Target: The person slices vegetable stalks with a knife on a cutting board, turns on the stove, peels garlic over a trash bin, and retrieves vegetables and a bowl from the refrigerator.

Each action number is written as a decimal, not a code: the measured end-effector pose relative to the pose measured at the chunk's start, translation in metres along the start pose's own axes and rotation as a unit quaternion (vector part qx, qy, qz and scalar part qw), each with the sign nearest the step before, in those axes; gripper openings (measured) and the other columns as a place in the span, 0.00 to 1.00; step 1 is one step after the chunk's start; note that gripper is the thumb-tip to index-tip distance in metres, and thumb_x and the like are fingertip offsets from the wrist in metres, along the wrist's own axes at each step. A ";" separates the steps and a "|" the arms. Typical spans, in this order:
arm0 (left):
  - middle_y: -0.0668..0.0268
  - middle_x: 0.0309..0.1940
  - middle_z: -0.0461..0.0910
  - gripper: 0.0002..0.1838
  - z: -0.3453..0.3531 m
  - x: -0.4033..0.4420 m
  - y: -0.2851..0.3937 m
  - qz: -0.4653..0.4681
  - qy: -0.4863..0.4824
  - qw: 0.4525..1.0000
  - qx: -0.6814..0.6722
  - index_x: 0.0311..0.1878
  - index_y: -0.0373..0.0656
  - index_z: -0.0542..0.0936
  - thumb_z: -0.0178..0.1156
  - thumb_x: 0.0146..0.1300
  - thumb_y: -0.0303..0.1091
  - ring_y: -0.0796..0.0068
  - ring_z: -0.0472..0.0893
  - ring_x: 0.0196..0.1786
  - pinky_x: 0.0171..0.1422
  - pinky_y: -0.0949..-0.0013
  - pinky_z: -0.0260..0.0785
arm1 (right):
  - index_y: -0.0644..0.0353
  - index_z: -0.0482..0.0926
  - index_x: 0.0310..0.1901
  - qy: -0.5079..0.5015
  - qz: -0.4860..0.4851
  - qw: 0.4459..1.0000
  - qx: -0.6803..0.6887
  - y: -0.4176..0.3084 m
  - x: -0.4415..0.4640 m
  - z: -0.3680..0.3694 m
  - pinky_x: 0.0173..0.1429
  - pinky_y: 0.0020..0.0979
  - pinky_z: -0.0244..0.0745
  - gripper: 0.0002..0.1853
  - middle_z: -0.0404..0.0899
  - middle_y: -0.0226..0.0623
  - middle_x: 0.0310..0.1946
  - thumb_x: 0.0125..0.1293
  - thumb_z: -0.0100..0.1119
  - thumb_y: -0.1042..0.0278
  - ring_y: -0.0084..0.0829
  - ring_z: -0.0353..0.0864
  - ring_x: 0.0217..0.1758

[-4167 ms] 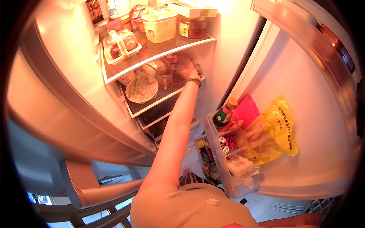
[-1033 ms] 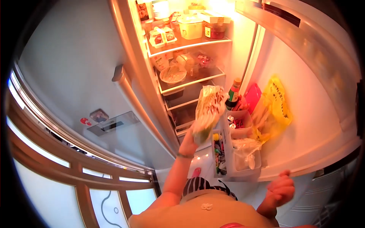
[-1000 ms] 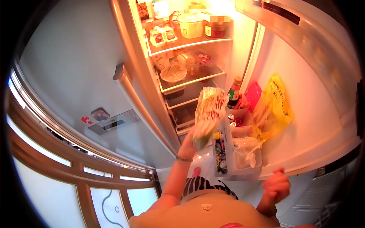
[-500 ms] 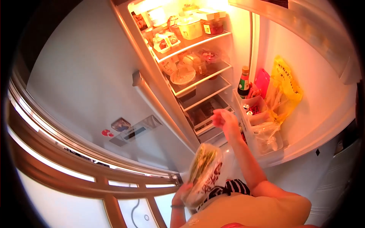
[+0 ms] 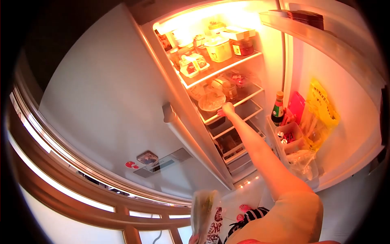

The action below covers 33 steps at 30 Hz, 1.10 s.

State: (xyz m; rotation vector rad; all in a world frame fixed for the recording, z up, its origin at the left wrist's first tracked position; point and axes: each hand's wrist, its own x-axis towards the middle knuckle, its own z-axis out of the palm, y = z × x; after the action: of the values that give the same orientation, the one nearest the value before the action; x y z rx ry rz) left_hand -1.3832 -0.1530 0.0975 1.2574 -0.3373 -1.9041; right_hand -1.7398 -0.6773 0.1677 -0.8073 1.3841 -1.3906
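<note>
At the bottom edge, my left hand (image 5: pixel 194 239) holds a clear plastic package (image 5: pixel 207 211) with red lettering and something green inside; only a few of its fingers show. My right hand (image 5: pixel 226 110) reaches into the fridge, at the front edge of the middle shelf (image 5: pixel 243 101), beside a covered bowl (image 5: pixel 212 101). Its fingers look bent and close to the bowl's rim; whether they grip it cannot be made out. Behind the bowl stands a brown jar or cup (image 5: pixel 230 91).
The top shelf holds a white tub (image 5: pixel 218 49), a dark red jar (image 5: pixel 243 47) and a clear box (image 5: pixel 193 65). On the open right door are a green-labelled bottle (image 5: pixel 278 110) and a yellow bag (image 5: pixel 323 105). The left door (image 5: pixel 109 101) is closed.
The package went from the shelf area down to the bottom edge in my left hand. My right arm has stretched up and left to the middle shelf. The view has shifted.
</note>
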 end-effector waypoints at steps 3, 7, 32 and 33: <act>0.52 0.56 0.77 0.31 0.012 0.005 0.004 0.018 0.017 1.000 -0.018 0.66 0.30 0.66 0.60 0.62 0.35 0.61 0.79 0.56 0.61 0.62 0.73 | 0.81 0.71 0.46 -0.027 0.003 0.998 0.054 0.004 0.015 0.008 0.21 0.37 0.80 0.23 0.82 0.62 0.28 0.74 0.37 0.63 0.47 0.85 0.23; 0.52 0.56 0.77 0.31 0.026 0.010 0.006 0.031 0.027 0.999 -0.034 0.66 0.30 0.66 0.61 0.62 0.35 0.61 0.79 0.56 0.61 0.61 0.73 | 0.80 0.70 0.52 -0.025 0.062 0.996 0.056 0.004 0.029 0.012 0.21 0.38 0.80 0.21 0.82 0.62 0.28 0.73 0.38 0.66 0.50 0.85 0.25; 0.50 0.56 0.77 0.32 0.028 -0.039 -0.051 0.081 0.046 0.990 -0.105 0.65 0.29 0.67 0.63 0.59 0.34 0.57 0.80 0.55 0.61 0.59 0.74 | 0.82 0.70 0.53 0.062 0.028 0.994 0.085 0.001 -0.063 -0.018 0.19 0.30 0.80 0.24 0.81 0.59 0.38 0.69 0.50 0.63 0.43 0.87 0.25; 0.50 0.56 0.77 0.32 0.027 -0.043 -0.054 0.089 0.042 0.989 -0.108 0.65 0.28 0.67 0.63 0.59 0.34 0.57 0.80 0.55 0.61 0.59 0.74 | 0.82 0.71 0.52 0.052 0.014 0.995 0.082 0.001 -0.073 -0.026 0.20 0.30 0.80 0.23 0.82 0.58 0.37 0.70 0.50 0.63 0.43 0.87 0.24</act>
State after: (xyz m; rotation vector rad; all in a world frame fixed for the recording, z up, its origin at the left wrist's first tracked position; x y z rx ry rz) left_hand -1.4251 -0.0921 0.1048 1.1209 -0.1866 -1.6819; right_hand -1.7414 -0.6005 0.1759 -0.6121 1.3347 -1.5204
